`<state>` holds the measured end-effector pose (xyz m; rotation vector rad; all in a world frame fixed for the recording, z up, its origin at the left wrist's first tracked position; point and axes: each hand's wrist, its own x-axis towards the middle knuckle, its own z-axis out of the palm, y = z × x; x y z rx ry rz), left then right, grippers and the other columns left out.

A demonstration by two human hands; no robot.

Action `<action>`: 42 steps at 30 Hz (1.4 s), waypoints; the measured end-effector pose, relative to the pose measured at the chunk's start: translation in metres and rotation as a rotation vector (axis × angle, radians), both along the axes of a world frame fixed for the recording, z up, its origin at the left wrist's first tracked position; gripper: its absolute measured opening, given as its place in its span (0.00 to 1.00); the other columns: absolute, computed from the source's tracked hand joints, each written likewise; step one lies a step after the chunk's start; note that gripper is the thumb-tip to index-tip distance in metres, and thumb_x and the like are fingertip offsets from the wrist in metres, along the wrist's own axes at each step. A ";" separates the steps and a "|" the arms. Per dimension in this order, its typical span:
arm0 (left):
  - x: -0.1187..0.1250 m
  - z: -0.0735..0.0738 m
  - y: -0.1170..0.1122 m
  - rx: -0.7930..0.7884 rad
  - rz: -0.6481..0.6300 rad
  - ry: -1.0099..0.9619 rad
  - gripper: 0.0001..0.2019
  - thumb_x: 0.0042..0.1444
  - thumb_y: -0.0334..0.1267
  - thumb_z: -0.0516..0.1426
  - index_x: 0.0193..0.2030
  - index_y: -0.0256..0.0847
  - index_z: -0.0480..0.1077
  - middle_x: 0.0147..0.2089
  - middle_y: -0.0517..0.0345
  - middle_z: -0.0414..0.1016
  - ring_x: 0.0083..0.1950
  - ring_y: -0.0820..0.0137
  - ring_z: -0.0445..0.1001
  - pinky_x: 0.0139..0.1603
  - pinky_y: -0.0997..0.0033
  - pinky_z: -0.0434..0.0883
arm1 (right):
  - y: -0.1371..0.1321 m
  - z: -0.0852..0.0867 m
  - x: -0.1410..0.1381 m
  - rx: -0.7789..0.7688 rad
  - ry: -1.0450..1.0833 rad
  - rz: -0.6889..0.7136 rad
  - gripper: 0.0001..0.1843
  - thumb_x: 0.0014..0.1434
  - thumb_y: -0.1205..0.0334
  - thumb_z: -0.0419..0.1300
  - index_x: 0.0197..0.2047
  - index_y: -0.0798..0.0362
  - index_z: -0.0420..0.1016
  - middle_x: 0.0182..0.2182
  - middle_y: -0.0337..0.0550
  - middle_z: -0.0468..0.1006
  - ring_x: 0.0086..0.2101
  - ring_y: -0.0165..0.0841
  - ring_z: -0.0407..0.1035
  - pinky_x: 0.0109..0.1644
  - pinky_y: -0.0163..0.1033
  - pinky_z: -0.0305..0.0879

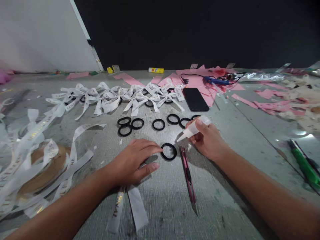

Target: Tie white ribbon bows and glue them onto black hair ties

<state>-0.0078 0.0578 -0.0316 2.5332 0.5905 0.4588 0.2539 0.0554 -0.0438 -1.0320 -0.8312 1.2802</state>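
Grey table [225, 193], scuffed and littered. Pink utility knife [188, 176] lies lengthwise near the front, blade toward the near edge. A row of loose black rings [153, 124] sits mid-table, three of them clustered at the left end. Behind them is a line of white ribbon bows [140, 99] (some with a black ring under them). Black phone [195, 99] lies face up, just right of the bows. Pink paper scraps [175, 80] are at the back, with a blue glue gun [215, 80] and its cord on them. Yellow glue stick [156, 70] lies at the far edge. Brown ribbon spool [48, 168] is on the left under loose white ribbon [30, 133] with gold print. Green-handled tool [306, 166] is at far right. White board [37, 33] stands at the upper left.
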 end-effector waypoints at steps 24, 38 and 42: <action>0.000 0.002 -0.001 0.006 -0.001 0.008 0.18 0.65 0.44 0.50 0.57 0.37 0.65 0.57 0.46 0.72 0.58 0.58 0.67 0.56 0.52 0.64 | -0.004 0.003 0.004 0.020 -0.028 0.155 0.19 0.46 0.55 0.72 0.41 0.47 0.74 0.38 0.40 0.77 0.23 0.25 0.62 0.21 0.35 0.54; 0.000 0.000 0.000 -0.001 0.005 0.000 0.18 0.64 0.44 0.51 0.57 0.37 0.66 0.56 0.46 0.72 0.57 0.58 0.68 0.56 0.52 0.64 | -0.004 0.003 0.001 -0.003 -0.106 0.141 0.19 0.42 0.52 0.75 0.33 0.47 0.74 0.33 0.38 0.80 0.29 0.29 0.69 0.30 0.36 0.62; 0.000 -0.001 0.000 0.001 0.005 -0.002 0.18 0.64 0.44 0.51 0.57 0.37 0.66 0.56 0.46 0.72 0.58 0.58 0.68 0.56 0.52 0.64 | -0.005 0.002 0.000 0.007 -0.182 0.130 0.18 0.44 0.50 0.73 0.32 0.48 0.73 0.32 0.38 0.79 0.29 0.31 0.69 0.33 0.38 0.64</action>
